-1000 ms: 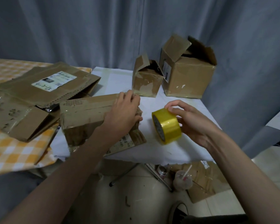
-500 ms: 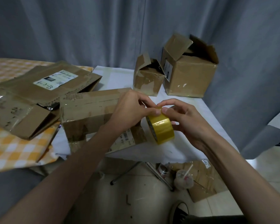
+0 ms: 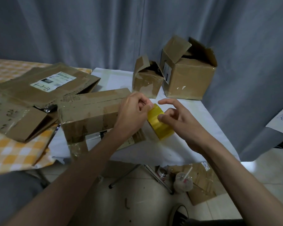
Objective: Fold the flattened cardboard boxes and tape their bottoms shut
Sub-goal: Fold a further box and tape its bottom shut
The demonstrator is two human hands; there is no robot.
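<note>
A folded brown cardboard box [image 3: 90, 111] lies on its side on the white table [image 3: 193, 110], in front of me. Just right of it is a yellow tape roll [image 3: 160, 126]. My right hand [image 3: 181, 123] holds the roll, thumb on its outer face, the other fingers half raised. My left hand [image 3: 134, 111] has its curled fingertips pinching at the roll's upper edge, its wrist over the box's right end. Whether a tape end is lifted I cannot tell.
Flattened boxes [image 3: 44, 85] are stacked at the left on a yellow checked cloth [image 3: 10, 154]. Two folded boxes, a small one [image 3: 145, 79] and a larger one [image 3: 189, 74], stand at the table's back. A grey curtain hangs behind. Cardboard and a cup [image 3: 182, 183] lie on the floor.
My left hand left the box top and came to the tape roll. The right hand brought the roll leftward against the box end, and its fingers have loosened.
</note>
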